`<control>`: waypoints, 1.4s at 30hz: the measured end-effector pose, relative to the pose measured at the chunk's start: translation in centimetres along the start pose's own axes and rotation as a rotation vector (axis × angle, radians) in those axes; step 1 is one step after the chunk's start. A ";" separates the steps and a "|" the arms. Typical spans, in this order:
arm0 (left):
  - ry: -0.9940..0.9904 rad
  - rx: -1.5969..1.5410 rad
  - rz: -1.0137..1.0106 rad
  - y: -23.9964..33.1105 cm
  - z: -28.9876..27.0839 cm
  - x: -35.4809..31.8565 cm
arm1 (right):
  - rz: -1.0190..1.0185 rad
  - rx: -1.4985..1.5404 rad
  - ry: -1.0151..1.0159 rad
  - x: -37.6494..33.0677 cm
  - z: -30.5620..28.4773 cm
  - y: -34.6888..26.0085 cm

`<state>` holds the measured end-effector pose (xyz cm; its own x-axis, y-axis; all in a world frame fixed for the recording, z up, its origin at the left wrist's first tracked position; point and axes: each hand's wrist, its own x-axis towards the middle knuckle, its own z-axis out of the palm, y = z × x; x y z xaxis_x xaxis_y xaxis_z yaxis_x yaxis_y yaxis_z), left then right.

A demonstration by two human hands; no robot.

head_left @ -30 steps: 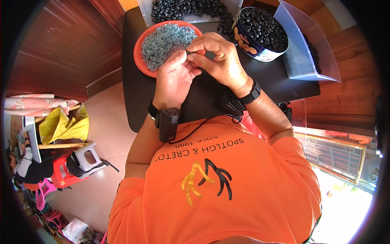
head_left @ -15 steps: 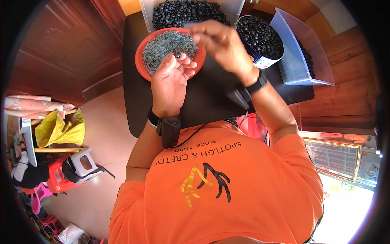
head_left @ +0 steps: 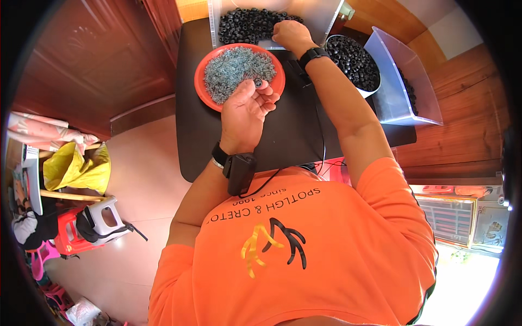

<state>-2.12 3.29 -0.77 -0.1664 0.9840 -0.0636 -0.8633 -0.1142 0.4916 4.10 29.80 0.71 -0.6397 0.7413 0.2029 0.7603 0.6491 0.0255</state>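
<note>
My left hand is palm up above the near rim of a red bowl. Its thumb and forefinger pinch a small black round part with a light centre; the other fingers curl loosely. Small silvery metal pieces, seemingly springs, fill the bowl. At the back, my right hand reaches over the front wall of a clear plastic box. Its fingers are bent at the black round parts inside; whether they grip one is hidden.
A round tub of similar black parts stands right of my right wrist. Beside it, a tilted clear bin holds more. All stand on a dark table. A thin cable hangs below my right wrist. Stools are at the left.
My right hand has moved from above the red bowl, beside my left hand, back into the clear box. My left hand keeps its pinch on the black part. The view has shifted slightly.
</note>
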 end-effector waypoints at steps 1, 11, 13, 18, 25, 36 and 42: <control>-0.001 -0.001 0.001 0.0 0.0 0.0 | -0.001 -0.001 0.001 0.1 0.2 0.3; -0.019 0.045 -0.007 0.0 -0.2 0.3 | 0.064 0.216 0.228 -0.1 1.8 1.0; -0.021 0.057 -0.023 -0.1 -0.2 0.5 | 0.044 0.221 0.222 -0.1 2.4 1.4; -0.038 0.059 -0.022 0.0 -0.5 0.7 | 0.082 0.506 0.271 -1.6 1.2 1.5; -0.098 0.053 0.030 0.3 0.4 0.3 | -0.083 1.629 -0.040 -9.1 -5.4 -0.1; -0.287 0.112 0.060 -0.3 2.8 0.0 | -0.273 1.738 -0.155 -16.0 -7.7 -2.2; -0.265 0.122 0.056 -0.4 2.9 -0.2 | -0.341 1.663 -0.060 -16.8 -7.3 -2.4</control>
<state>-0.35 3.54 1.54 -0.0683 0.9798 0.1878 -0.7902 -0.1680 0.5894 13.84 14.60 4.35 -0.7696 0.5206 0.3698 -0.3084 0.2040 -0.9291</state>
